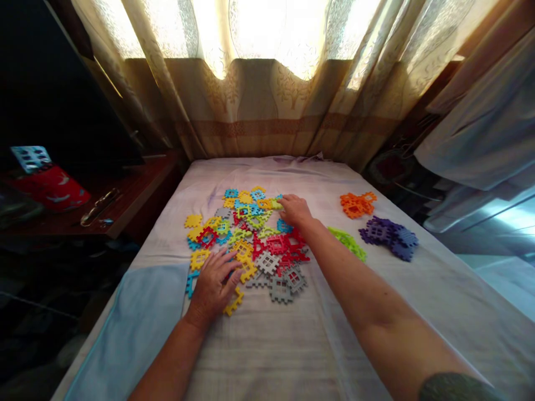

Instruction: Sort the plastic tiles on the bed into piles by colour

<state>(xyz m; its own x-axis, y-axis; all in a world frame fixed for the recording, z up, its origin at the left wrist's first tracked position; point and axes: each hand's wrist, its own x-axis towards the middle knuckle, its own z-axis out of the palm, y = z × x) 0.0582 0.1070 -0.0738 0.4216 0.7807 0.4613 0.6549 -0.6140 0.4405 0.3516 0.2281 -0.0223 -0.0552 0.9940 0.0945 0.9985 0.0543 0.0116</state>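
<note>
A mixed pile of flat plastic interlocking tiles with notched edges lies on the sheet, with yellow tiles (243, 250), red tiles (276, 244), grey tiles (281, 289) and blue tiles (284, 225) among them. My left hand (214, 285) rests on the near left of the pile, fingers spread, above yellow and blue tiles. At the far right side of the pile, my right hand (296, 210) has its fingers curled at a lime-green tile (276, 204). Its fingertips are partly hidden.
Right of the pile lie separate heaps of orange tiles (357, 204), purple tiles (388, 236) and lime-green tiles (349, 243), the last partly behind my right forearm. A light blue cloth (146, 312) covers the left edge. A curtain (267, 106) hangs behind; a wooden cabinet (137, 189) stands left.
</note>
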